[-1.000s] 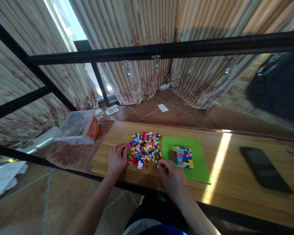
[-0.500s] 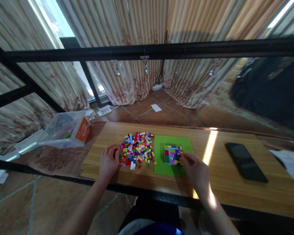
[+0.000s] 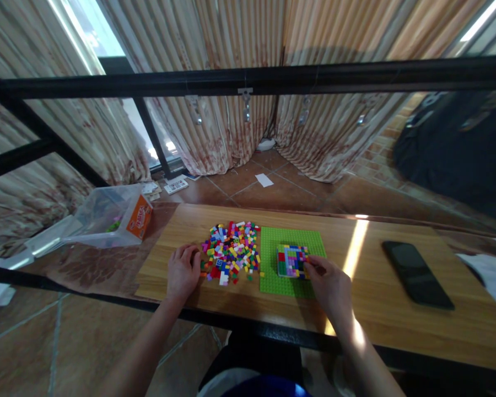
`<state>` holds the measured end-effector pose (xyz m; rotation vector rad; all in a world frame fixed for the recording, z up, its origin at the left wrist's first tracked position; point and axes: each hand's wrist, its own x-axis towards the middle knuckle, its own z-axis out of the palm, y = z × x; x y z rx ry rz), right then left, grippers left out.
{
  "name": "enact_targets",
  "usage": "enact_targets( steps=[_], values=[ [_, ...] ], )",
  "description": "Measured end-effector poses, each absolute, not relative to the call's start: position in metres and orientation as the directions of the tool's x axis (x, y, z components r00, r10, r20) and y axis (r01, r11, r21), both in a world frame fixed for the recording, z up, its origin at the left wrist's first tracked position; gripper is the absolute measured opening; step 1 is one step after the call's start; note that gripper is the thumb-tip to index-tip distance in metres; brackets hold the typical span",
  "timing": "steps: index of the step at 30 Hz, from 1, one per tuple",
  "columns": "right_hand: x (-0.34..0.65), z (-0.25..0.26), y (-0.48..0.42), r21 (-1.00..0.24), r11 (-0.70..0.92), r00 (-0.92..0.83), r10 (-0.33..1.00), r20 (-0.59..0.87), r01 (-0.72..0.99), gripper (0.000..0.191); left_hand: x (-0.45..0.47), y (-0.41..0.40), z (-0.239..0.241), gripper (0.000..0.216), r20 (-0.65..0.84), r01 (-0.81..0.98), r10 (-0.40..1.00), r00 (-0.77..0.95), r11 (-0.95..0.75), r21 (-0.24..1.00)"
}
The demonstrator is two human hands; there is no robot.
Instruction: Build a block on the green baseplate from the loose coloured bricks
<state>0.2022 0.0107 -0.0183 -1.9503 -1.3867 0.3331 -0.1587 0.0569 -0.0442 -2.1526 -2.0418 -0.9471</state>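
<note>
A heap of small coloured bricks (image 3: 232, 251) lies on the wooden table (image 3: 380, 309). Beside it on the right is a green baseplate (image 3: 273, 270) carrying a multicoloured block of bricks (image 3: 291, 260). My left hand (image 3: 182, 271) rests flat on the table at the heap's left edge, fingers loosely spread. My right hand (image 3: 328, 282) is on the baseplate's right side, its fingertips pinched together against the right edge of the built block. Whatever they pinch is too small to make out.
A black phone (image 3: 416, 273) lies on the table to the right. A clear plastic box with an orange label (image 3: 111, 217) stands at the left end. White paper (image 3: 490, 273) sits at the far right. A black metal rail (image 3: 248, 81) crosses above the table.
My right hand has moved from the heap's lower right edge across to the right side of the built block. The left hand has stayed put. The view shifted slightly.
</note>
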Motion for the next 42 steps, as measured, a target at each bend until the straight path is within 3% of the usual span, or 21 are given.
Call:
enact_targets(
  steps=[13,29,37,42],
  values=[
    [0.217,-0.028,0.017,-0.884,-0.251,0.529,0.849,-0.005,0.394,0.044,-0.159,0.055,-0.043,0.029,0.443,0.919,0.896,-0.032,-0.148,0.366],
    [0.214,-0.025,0.023,-0.9,-0.303,0.521,0.847,-0.105,0.312,0.045,-0.158,0.055,-0.044,0.028,0.44,0.915,0.897,-0.041,-0.143,0.376],
    [0.219,-0.029,0.024,-0.853,-0.284,0.488,0.872,-0.039,0.438,0.041,-0.158,0.056,-0.045,0.029,0.44,0.918,0.897,-0.042,-0.139,0.372],
    [0.223,-0.026,0.025,-0.869,-0.309,0.449,0.886,-0.115,0.386,0.043,-0.157,0.056,-0.045,0.029,0.439,0.923,0.898,-0.045,-0.131,0.362]
  ],
)
